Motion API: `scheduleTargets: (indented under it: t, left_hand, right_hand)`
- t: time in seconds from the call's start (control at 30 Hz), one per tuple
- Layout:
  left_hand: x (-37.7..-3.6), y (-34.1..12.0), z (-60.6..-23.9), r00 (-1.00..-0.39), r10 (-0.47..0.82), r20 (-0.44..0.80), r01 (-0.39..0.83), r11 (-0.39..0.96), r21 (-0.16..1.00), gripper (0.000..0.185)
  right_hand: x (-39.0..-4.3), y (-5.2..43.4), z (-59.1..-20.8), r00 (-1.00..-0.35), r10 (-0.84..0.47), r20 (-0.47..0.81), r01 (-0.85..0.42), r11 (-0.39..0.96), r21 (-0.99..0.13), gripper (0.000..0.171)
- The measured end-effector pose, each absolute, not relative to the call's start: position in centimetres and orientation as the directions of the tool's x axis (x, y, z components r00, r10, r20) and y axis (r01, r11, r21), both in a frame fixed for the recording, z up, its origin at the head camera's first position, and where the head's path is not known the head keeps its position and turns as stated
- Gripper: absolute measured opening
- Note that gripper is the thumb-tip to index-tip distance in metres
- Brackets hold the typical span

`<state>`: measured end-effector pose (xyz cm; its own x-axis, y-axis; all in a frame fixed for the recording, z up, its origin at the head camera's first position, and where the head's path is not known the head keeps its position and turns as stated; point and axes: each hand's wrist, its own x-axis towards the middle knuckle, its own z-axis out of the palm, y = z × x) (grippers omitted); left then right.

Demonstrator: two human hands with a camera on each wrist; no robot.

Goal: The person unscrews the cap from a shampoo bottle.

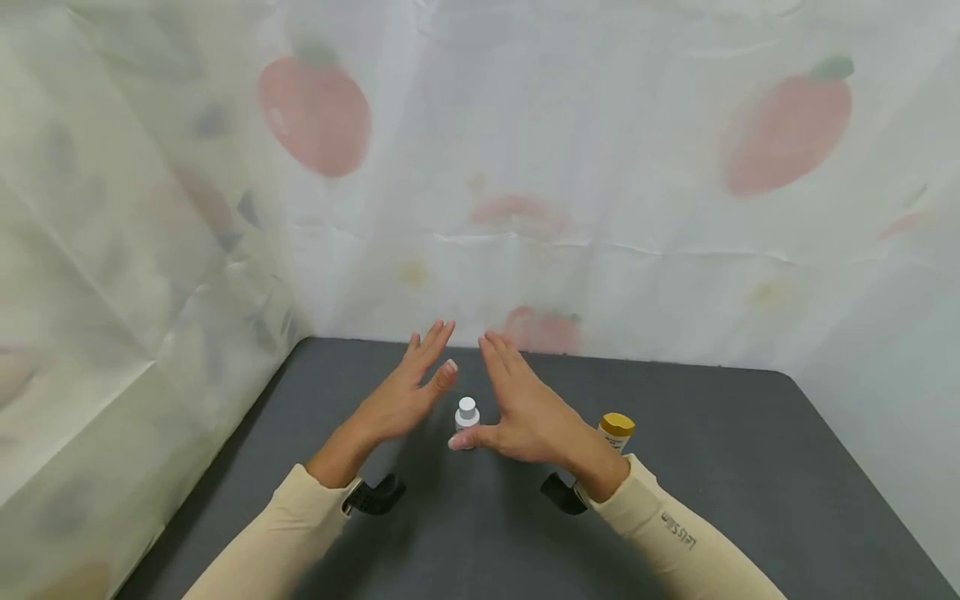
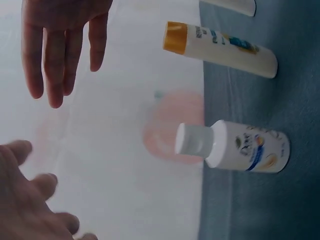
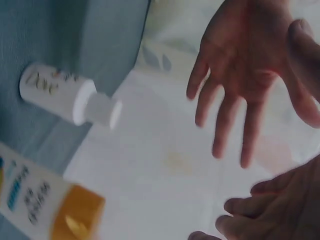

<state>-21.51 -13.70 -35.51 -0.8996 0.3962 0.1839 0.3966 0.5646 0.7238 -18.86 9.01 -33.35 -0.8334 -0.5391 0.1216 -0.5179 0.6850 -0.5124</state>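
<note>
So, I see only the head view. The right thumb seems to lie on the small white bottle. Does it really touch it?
Observer: No. In the left wrist view the right hand and the left hand are both apart from the white bottle.
Operator: What is written on that bottle?
Observer: The right wrist view shows "Dove" on its label.
Operator: And the yellow-capped bottle, half hidden behind the right wrist?
Observer: The yellow-capped bottle stands upright. It has a white body with blue print and is apart from the white bottle.
</note>
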Motion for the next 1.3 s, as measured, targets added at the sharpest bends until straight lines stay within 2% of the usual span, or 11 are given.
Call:
scheduleTargets:
  t: [0.13, 0.33, 0.5, 0.83, 1.3]
  left_hand:
    - [-21.4, -13.9, -36.3, -0.882, 0.415, 0.224, 0.416, 0.463, 0.783, 0.069]
    - [-21.6, -14.0, -37.4, -0.861, 0.428, 0.274, 0.449, 0.391, 0.803, 0.072]
    - [-21.7, -14.1, -38.2, -0.847, 0.437, 0.304, 0.467, 0.338, 0.817, 0.075]
    - [-21.6, -14.1, -40.4, -0.883, 0.303, 0.358, 0.455, 0.37, 0.81, 0.079]
    - [-21.6, -13.8, -42.5, -0.867, 0.302, 0.397, 0.484, 0.31, 0.818, 0.08]
  right_hand:
    - [-18.4, 8.3, -34.2, -0.852, -0.504, 0.139, -0.483, 0.656, -0.581, 0.128]
    - [-17.5, 7.5, -35.6, -0.862, -0.479, 0.166, -0.454, 0.582, -0.675, 0.119]
    - [-17.0, 6.9, -36.7, -0.857, -0.476, 0.197, -0.459, 0.532, -0.711, 0.119]
    - [-16.3, 6.2, -39.6, -0.884, -0.434, 0.171, -0.387, 0.476, -0.79, 0.117]
    - [-16.0, 5.5, -42.5, -0.932, -0.341, 0.123, -0.287, 0.488, -0.824, 0.109]
